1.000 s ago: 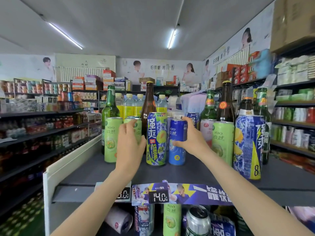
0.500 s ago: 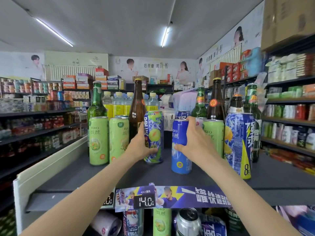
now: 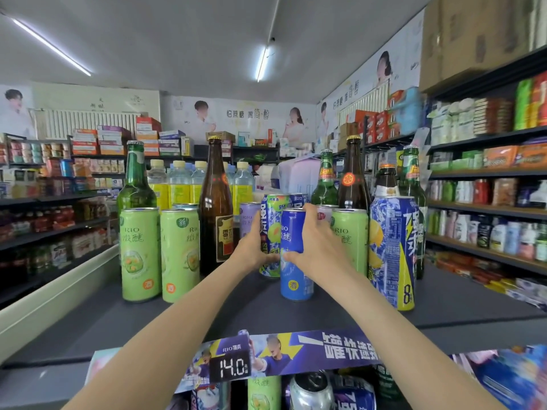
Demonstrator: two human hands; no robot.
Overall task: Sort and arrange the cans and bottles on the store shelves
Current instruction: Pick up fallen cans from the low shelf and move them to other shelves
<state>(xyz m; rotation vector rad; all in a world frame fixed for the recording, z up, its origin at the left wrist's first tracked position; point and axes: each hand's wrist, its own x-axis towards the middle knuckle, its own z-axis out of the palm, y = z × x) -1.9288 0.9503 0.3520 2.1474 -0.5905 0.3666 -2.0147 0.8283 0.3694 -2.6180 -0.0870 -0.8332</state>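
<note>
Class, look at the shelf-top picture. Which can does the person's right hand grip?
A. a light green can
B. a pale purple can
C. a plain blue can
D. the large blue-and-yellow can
C: the right hand curls round the plain blue can, while the left hand holds the blue-and-green patterned can beside it.

Lower half of the patterned can (image 3: 270, 232) is lost to me behind the left hand (image 3: 251, 253). Right hand (image 3: 318, 247) masks the blue can (image 3: 293, 261) mid-label and most of the pale can (image 3: 325, 211) behind it. Cans (image 3: 310, 392) below my wrists are cut by the frame edge. Far shelf labels are too small to read.
</note>
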